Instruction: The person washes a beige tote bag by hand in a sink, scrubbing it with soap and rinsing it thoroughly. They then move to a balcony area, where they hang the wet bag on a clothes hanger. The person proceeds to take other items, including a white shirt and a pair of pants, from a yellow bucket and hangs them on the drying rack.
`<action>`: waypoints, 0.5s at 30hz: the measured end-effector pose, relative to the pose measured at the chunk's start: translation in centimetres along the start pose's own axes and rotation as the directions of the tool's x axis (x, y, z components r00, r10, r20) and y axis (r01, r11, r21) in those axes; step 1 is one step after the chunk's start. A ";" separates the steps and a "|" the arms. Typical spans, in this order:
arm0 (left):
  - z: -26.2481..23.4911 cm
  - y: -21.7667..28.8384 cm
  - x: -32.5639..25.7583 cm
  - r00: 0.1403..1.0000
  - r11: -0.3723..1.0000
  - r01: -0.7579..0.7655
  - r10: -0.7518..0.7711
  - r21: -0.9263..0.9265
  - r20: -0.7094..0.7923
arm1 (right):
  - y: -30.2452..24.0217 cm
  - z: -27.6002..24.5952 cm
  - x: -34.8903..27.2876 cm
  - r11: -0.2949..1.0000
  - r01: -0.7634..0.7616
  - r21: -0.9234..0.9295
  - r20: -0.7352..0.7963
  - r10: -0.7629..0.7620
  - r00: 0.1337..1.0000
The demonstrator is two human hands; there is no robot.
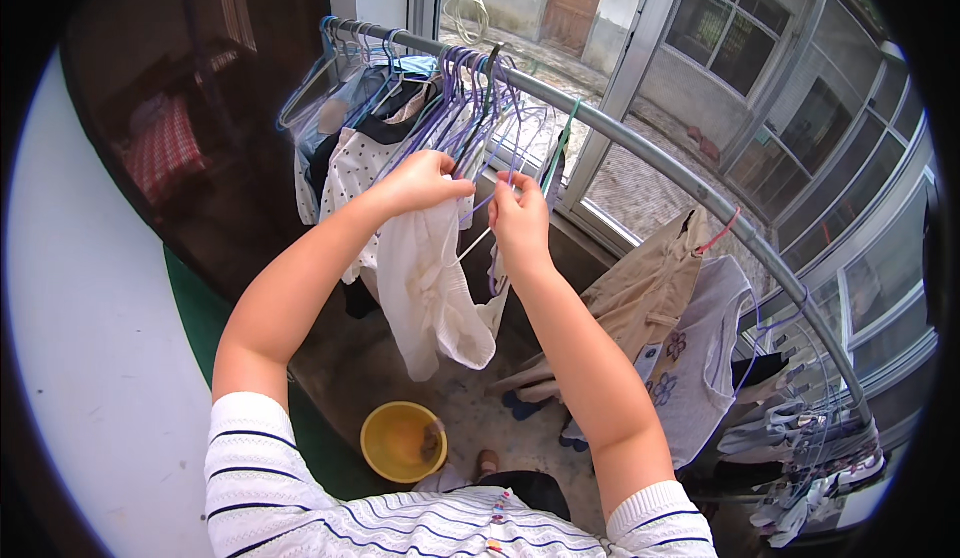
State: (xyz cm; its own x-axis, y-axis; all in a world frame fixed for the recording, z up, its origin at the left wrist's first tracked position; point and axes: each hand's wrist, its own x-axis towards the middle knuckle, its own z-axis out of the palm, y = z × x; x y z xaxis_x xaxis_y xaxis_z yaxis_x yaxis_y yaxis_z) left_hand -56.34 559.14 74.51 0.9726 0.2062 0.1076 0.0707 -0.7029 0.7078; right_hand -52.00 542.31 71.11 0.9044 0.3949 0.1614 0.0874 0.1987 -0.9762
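Both hands are up at the rail (pixel 640 153) now. The left hand (pixel 425 180) is clenched on the top of a white garment (pixel 430 288), and the right hand (pixel 520 220) pinches its other edge along with a thin hanger (pixel 478 241). The garment droops between the forearms, just below a bunch of purple hangers (pixel 470 98). A beige piece (pixel 645 293) hangs further right, and down on the floor sits a yellow basin (pixel 400 441).

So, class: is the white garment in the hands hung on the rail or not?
Not hung. Both the left hand and right hand hold the white garment up below the rail; it droops from their grip.
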 end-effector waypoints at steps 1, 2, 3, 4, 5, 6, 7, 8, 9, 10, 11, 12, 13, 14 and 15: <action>-0.3 0.3 -0.3 1.000 1.000 -0.009 0.009 0.013 -0.027 | 0.2 0.1 0.4 1.000 0.012 -0.014 -0.039 -0.012 0.999; -0.7 0.6 -0.6 0.998 1.000 -0.017 0.019 0.026 -0.053 | 0.3 0.2 0.8 0.999 0.023 -0.028 -0.078 -0.025 0.997; -1.2 1.2 -1.0 0.998 0.999 -0.012 0.014 0.038 -0.054 | 0.0 0.2 1.1 0.998 -0.004 -0.058 -0.089 -0.002 0.996; -1.6 1.3 -1.3 1.000 0.999 -0.007 0.008 0.031 -0.023 | -0.2 0.5 1.2 0.999 -0.028 -0.039 -0.096 0.024 0.995; -2.0 1.4 -1.5 1.000 1.000 -0.003 0.003 0.023 0.009 | -0.4 0.9 1.1 0.998 -0.053 -0.019 -0.102 0.050 0.993; -2.1 1.5 -1.7 0.999 1.000 -0.003 0.002 0.013 0.042 | -0.8 1.0 1.1 0.997 -0.075 -0.003 -0.112 0.074 0.991; -2.2 1.5 -2.0 0.999 1.000 -0.013 0.013 -0.017 0.041 | -0.7 1.1 1.4 0.995 -0.077 -0.061 -0.135 0.068 0.989; -2.4 1.8 -2.1 0.999 1.000 0.012 -0.012 0.000 0.045 | -0.6 1.0 1.5 0.994 -0.054 -0.093 -0.148 0.040 0.988; -2.6 2.3 -2.2 0.998 0.999 0.040 -0.041 0.015 0.053 | -0.3 0.9 1.5 0.991 -0.037 -0.125 -0.163 0.016 0.987; -3.1 2.8 -2.3 0.996 0.997 0.069 -0.070 0.032 0.058 | -0.1 0.9 1.5 0.988 -0.020 -0.156 -0.175 -0.008 0.985; -3.7 3.5 -2.5 0.991 0.994 0.108 -0.109 0.021 0.074 | 0.0 0.7 1.4 0.989 -0.005 -0.149 -0.154 -0.018 0.988; -4.4 3.5 -2.4 0.989 0.993 0.113 -0.115 0.019 0.088 | -0.2 0.5 1.2 0.990 0.015 -0.141 -0.129 -0.033 0.991; -4.8 3.5 -2.8 0.988 0.992 0.120 -0.122 0.022 0.093 | -0.4 0.2 1.1 0.991 0.034 -0.133 -0.105 -0.048 0.993; -5.3 3.6 -3.1 0.987 0.992 0.127 -0.129 0.024 0.098 | -0.5 -0.2 1.2 0.986 0.039 -0.164 -0.083 -0.053 0.995; -5.6 3.7 -3.2 0.989 0.993 0.116 -0.119 0.036 0.085 | -0.5 -0.9 1.6 0.979 0.045 -0.199 -0.068 -0.059 0.996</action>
State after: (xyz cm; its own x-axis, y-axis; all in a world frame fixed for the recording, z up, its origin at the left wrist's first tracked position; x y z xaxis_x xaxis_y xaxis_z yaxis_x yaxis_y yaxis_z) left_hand -60.48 559.68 80.69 0.9726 0.2298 -0.0365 0.1909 -0.6984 0.6898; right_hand -50.26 542.00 71.73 0.9239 0.3205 0.2089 0.2094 0.0333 -0.9773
